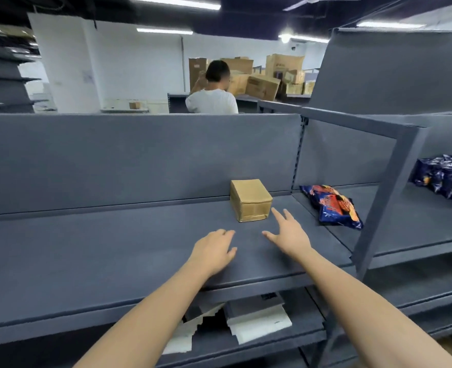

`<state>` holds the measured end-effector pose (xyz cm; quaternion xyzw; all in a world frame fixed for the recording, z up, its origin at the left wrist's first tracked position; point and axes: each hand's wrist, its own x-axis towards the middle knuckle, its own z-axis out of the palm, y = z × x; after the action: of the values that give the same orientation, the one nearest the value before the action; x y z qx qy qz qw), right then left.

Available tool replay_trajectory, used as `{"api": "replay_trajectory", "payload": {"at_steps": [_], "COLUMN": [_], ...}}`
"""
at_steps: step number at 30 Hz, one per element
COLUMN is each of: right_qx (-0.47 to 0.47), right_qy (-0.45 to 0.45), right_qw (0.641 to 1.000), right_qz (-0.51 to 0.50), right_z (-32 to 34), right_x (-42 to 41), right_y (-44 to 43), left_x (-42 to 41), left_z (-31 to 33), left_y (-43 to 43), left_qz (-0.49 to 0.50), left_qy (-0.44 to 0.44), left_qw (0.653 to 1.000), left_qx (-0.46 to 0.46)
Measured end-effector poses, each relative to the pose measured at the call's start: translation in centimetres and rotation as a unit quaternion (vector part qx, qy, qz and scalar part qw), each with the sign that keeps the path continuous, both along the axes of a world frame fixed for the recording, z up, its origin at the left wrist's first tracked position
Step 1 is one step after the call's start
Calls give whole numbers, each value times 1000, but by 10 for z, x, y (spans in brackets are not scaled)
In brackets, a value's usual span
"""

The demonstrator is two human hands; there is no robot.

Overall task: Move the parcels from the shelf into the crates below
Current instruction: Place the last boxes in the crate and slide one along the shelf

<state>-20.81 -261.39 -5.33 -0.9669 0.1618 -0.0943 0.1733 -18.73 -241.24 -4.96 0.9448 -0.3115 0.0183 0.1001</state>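
A small brown parcel (250, 200) sits on the grey shelf (113, 251), close to the shelf's back wall. It is a box wrapped in brown tape, and it stands flat.

Both arms are stretched out over the shelf toward it. The right hand (288, 235) is loose, with its fingers (278, 216) straight and spread wide. Its tips are just beside the parcel's near right corner (I cannot tell if they touch it). The left hand (214, 251) is a bit nearer to the person, palm down, with fingers softly bent. It holds nothing and is near the parcel but apart from it.

To the right, past the shelf divider, lies a blue and orange snack bag (331, 205). Further right, more blue bags (448, 176) are piled together. On the lower shelf (294, 338) lie flat grey and white packs (256, 317). Behind the shelf stands a person (211, 100) in a white shirt, facing away, near stacked cardboard boxes (262, 86).
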Motion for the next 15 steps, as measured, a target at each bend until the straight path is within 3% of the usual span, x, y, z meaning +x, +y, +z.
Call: {"api": "replay_trajectory", "payload": {"at_steps": [9, 15], "right_qx": [18, -39], "right_qy": [9, 13], "right_qw": [1000, 999], "right_qz": [3, 26], "right_z": [-18, -16], "right_x": [57, 105], "right_y": [-10, -11], "left_x": [5, 11], "left_z": [-24, -37], "left_y": [5, 29], "left_qz": [43, 51], "left_qy": [-1, -30], "left_qw": [999, 997], "left_qx": [5, 48]}}
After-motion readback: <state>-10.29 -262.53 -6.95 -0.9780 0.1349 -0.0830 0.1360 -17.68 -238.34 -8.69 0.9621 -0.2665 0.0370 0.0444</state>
